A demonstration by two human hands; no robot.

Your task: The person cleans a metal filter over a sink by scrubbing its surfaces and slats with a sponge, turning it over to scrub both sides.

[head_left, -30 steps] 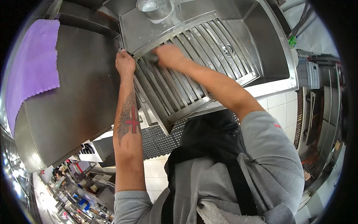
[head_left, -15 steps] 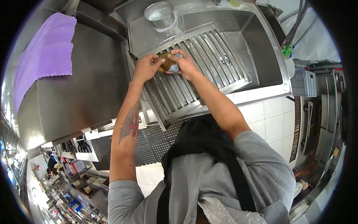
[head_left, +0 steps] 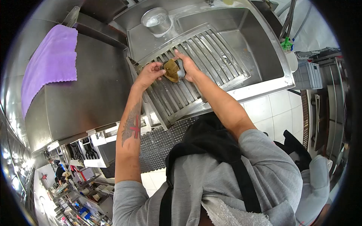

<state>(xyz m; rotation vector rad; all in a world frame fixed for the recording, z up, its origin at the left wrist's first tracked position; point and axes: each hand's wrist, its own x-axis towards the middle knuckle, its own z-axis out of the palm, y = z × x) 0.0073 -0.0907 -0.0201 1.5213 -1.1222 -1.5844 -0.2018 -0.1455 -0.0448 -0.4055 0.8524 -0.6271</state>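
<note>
Currently L hand [head_left: 150, 74] pinching brown pad [head_left: 172, 70], R hand [head_left: 189, 70] cupping it, over grate [head_left: 185, 110].

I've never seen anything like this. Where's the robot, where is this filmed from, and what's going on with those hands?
There is no robot here: these are a person's bare hands, filmed by a camera worn on the head, looking forward and down. Over part of a steel sink lies a slatted metal grate. Above it, the right hand holds what looks like a brown and grey pad; the left hand's fingertips are at its edge. A round metal pot stands beyond the grate, and a purple cloth lies over the steel surface at the left.
</note>
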